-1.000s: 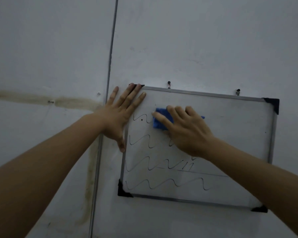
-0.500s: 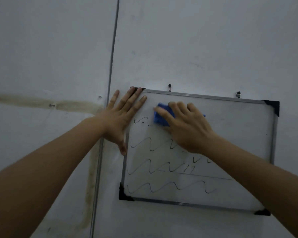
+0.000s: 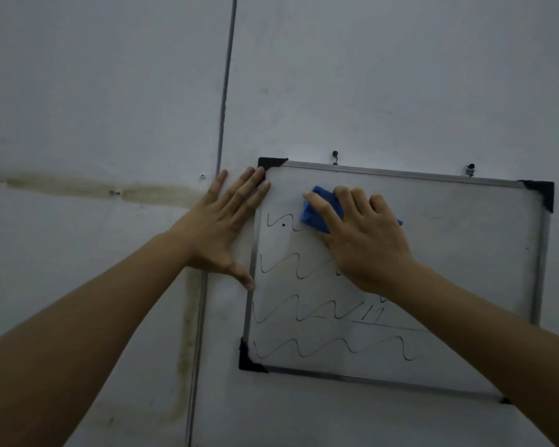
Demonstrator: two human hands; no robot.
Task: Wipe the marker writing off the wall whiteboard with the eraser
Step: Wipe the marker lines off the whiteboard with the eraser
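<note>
Blue, perhaps spongy eraser, slightly higher

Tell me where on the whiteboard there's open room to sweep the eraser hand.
Widest free patch: the right half of the whiteboard, between the right hand and the right edge of the frame. Crowded at the upper left, where fingers of the left hand overlap the frame, close beside the eraser. Wavy marker lines fill the lower left.
</note>
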